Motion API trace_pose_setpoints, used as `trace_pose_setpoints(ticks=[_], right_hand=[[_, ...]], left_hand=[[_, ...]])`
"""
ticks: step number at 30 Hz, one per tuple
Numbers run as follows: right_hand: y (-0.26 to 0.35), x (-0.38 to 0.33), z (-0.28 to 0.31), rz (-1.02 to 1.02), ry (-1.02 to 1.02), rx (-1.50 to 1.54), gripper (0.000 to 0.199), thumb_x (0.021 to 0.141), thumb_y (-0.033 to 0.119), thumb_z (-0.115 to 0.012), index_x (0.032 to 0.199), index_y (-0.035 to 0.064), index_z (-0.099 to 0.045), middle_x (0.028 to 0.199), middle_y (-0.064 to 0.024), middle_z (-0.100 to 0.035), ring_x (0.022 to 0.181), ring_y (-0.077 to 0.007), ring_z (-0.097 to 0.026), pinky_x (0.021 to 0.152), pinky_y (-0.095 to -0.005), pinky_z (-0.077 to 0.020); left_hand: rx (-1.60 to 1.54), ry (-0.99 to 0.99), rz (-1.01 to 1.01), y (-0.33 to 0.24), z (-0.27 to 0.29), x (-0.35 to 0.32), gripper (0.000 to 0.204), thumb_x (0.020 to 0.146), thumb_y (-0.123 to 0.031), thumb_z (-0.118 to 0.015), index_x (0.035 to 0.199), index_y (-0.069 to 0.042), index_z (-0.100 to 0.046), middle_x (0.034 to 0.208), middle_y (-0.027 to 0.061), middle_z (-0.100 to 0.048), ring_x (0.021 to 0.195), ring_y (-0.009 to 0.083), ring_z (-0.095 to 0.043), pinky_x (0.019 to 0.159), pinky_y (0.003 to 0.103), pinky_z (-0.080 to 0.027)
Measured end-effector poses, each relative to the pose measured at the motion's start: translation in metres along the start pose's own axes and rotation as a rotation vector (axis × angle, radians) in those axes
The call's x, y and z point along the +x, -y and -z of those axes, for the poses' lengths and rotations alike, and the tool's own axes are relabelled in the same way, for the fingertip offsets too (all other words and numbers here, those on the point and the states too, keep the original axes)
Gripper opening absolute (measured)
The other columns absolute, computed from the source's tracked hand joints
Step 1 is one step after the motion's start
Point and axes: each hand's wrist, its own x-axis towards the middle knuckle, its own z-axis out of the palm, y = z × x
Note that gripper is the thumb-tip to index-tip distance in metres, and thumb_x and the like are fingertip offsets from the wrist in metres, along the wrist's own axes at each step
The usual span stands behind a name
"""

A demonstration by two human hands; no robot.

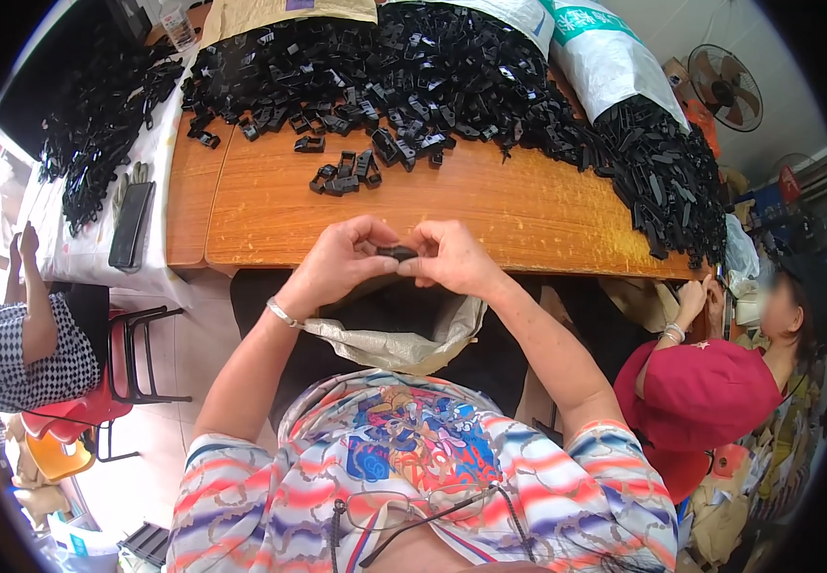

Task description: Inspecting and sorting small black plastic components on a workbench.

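Observation:
Between my two hands, just off the table's near edge, is a small black plastic part (pixel 397 253). My left hand (pixel 347 256) pinches its left end with thumb and fingers. From the other side, my right hand (pixel 452 256) grips it the same way, the thumbs almost meeting. Its exact kind is partly hidden by my fingers. Below them, an open woven sack (pixel 385 351) hangs at my lap; its inside is dark. Beyond my hands, a small cluster of black plastic clips (pixel 345 175) lies on the wooden table (pixel 280 220).
A large heap of black clips (pixel 366 81) covers the far table, spilling from sacks. Longer black pieces (pixel 657 167) pile at the right below a white sack (pixel 609 57). A black phone-like case (pixel 132 224) lies left. Co-workers sit on both sides; a fan (pixel 724 88) stands far right.

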Motion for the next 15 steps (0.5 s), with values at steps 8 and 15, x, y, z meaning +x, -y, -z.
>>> trace_pose_setpoints(ticks=[8,15], right_hand=[[0.005,-0.002,-0.004,0.284,-0.075,-0.686,0.03,0.074,0.022,-0.077,0.093,0.0007,-0.067,0.081,-0.0149,-0.07,0.076,-0.0311,-0.068,0.07,-0.0399,-0.0526],[0.004,0.092,0.022,0.559,-0.604,-0.806,0.015,0.081,0.011,-0.07,0.094,0.0037,-0.065,0.095,-0.016,-0.063,0.08,-0.0356,-0.065,0.07,-0.0436,-0.0534]], left_hand=[[1.105,-0.491,-0.425,0.0,0.041,0.027,0.023,0.08,-0.011,-0.07,0.101,-0.004,-0.066,0.099,0.0104,-0.059,0.095,0.0293,-0.058,0.082,0.037,-0.05],[1.209,-0.427,-0.387,0.001,0.036,0.038,0.013,0.084,-0.013,-0.067,0.093,-0.004,-0.069,0.09,0.0095,-0.06,0.092,0.0294,-0.058,0.078,0.039,-0.049]])
